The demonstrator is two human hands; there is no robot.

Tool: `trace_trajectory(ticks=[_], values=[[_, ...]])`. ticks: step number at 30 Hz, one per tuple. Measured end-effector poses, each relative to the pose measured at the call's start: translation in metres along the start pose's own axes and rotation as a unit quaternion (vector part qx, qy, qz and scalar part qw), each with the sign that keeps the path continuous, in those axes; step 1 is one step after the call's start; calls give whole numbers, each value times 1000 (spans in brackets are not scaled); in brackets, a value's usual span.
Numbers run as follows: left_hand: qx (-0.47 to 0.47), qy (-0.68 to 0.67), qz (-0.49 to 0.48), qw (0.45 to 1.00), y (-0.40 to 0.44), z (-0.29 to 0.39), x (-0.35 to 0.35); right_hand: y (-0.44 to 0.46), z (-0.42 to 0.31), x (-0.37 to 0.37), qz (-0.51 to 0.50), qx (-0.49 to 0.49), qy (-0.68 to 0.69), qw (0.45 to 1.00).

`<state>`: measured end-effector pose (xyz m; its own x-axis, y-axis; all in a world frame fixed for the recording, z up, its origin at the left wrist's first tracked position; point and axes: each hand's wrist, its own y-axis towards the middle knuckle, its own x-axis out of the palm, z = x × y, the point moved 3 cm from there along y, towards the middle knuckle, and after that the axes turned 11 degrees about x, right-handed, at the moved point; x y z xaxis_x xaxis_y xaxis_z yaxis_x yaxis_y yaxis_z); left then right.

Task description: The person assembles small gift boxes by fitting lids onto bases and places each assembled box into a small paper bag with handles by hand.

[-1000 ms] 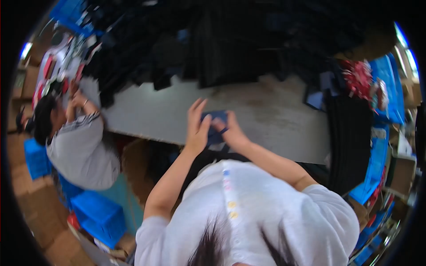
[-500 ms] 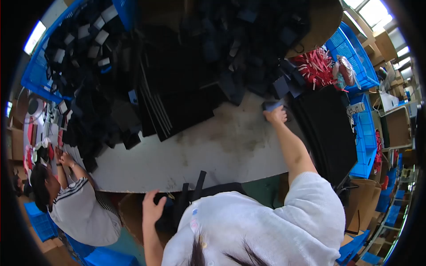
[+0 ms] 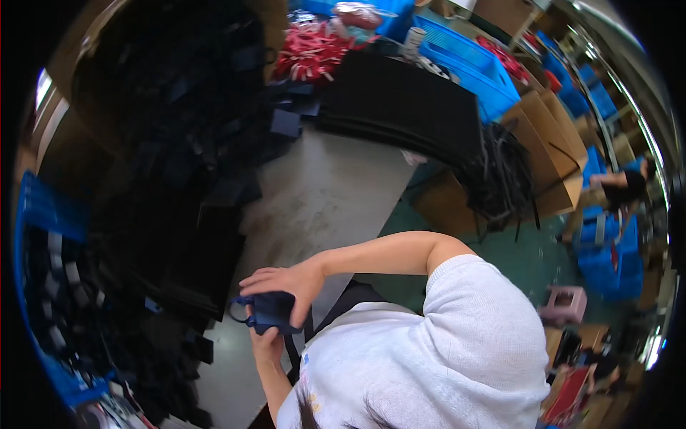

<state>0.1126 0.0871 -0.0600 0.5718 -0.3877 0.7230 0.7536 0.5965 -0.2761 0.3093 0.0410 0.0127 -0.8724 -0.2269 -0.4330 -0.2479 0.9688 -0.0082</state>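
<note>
A small dark navy pouch-like piece with a cord loop at one end (image 3: 274, 309) is between my two hands, close to the table's front edge. My right hand (image 3: 299, 283) lies over its upper side, thumb and fingers round it. From below, my left hand (image 3: 266, 344) grips its lower edge; part of that hand is hidden behind the piece. Past the hands lies a stack of black sheets (image 3: 200, 257). A heap of dark navy pieces (image 3: 186, 136) covers the far left of the grey table (image 3: 314, 186).
Black folded material (image 3: 407, 100) lies on the table's far end, beside red and white strips (image 3: 312, 53). Blue crates (image 3: 464, 61) stand behind. Black straps (image 3: 500, 175) hang by a cardboard box (image 3: 550, 143). Another person (image 3: 623, 187) is at the far right.
My right hand has come back from the far heap with the navy piece, and my left hand now holds it too. The view has turned to the right.
</note>
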Motion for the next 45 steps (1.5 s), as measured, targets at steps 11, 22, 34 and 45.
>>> trace_trajectory(ticks=[11,22,34,45], values=[[278,534,-109,791,14,26,7,35,-22,43,256,295,-130,911],[323,429,-73,840,-14,44,2,40,-54,51,667,71,94,735],[364,654,226,624,-96,123,-152,60,-12,116,227,343,441,798],[124,618,701,333,-216,200,-386,52,3,120,218,474,376,765]])
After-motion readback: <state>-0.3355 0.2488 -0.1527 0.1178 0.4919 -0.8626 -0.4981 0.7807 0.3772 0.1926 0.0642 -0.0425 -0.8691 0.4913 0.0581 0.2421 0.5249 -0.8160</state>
